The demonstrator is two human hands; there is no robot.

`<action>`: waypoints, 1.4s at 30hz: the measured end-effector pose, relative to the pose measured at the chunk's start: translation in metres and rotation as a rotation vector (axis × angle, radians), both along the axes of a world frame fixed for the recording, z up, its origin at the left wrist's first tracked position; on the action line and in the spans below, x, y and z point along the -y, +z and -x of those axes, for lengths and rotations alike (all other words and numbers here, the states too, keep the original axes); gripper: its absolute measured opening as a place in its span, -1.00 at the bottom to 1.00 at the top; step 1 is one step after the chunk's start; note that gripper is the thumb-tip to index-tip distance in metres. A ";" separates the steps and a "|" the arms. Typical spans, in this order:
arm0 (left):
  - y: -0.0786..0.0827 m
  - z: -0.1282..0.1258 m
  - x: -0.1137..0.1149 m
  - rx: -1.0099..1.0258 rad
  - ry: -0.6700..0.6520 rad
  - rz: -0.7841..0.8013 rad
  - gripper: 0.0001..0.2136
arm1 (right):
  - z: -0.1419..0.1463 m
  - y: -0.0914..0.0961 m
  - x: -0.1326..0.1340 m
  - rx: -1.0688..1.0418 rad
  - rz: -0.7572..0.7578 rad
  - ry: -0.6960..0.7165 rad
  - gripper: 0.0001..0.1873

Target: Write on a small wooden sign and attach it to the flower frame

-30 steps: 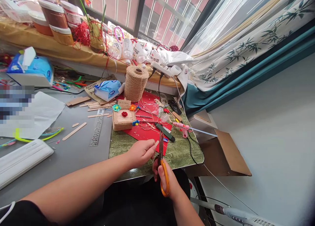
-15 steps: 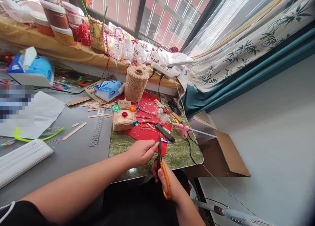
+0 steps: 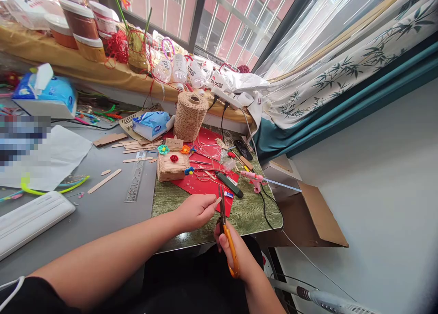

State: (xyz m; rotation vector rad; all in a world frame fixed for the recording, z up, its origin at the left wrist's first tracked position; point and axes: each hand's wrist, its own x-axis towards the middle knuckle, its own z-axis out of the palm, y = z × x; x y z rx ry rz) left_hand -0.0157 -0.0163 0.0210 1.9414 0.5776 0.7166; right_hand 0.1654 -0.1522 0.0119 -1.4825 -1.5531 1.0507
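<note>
My left hand (image 3: 195,211) is closed in a pinch on a small wooden stick piece (image 3: 217,200) over the green mat. My right hand (image 3: 230,248) grips orange-handled scissors (image 3: 228,241), blades pointing up and slightly apart beside the stick's tip. Just beyond lie a red sheet (image 3: 205,179), a twine-wrapped box (image 3: 172,166) with small flowers on it, and a large twine spool (image 3: 189,116).
A pink glue gun (image 3: 253,178) with its black cord, a dark utility knife (image 3: 230,184), a ruler (image 3: 134,179) and loose wooden sticks (image 3: 103,181) lie around. Tissue packs (image 3: 150,124), jars and bottles line the back. A cardboard box (image 3: 308,213) sits at right.
The scissors and my right hand have shifted slightly; the blades have opened a little beside the stick. My left hand stays put.
</note>
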 end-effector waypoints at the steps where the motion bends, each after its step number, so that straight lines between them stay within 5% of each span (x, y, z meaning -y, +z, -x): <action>1: 0.000 0.000 0.000 -0.001 -0.001 -0.002 -0.66 | 0.000 0.000 0.000 0.011 -0.006 -0.019 -0.63; 11: -0.007 -0.003 -0.004 -0.013 0.001 0.016 -0.66 | 0.000 -0.020 -0.003 -0.085 0.278 -0.133 -0.50; 17: -0.009 -0.004 -0.006 -0.012 -0.015 0.035 -0.66 | 0.002 -0.025 -0.009 -0.362 0.204 -0.231 -0.55; 22: -0.008 -0.003 -0.004 -0.041 -0.187 0.116 -0.64 | -0.001 -0.009 -0.020 -0.537 0.068 -0.409 -0.70; 28: -0.008 -0.003 -0.002 -0.075 -0.283 0.112 -0.61 | -0.001 0.005 -0.026 -0.789 0.046 -0.333 -0.75; 39: -0.005 -0.003 0.000 -0.098 -0.397 0.098 -0.63 | 0.006 0.000 -0.021 -0.755 0.124 -0.295 -0.76; 42: -0.006 -0.004 0.000 -0.071 -0.320 0.173 -0.64 | 0.011 -0.002 -0.026 -0.776 0.089 -0.359 -0.76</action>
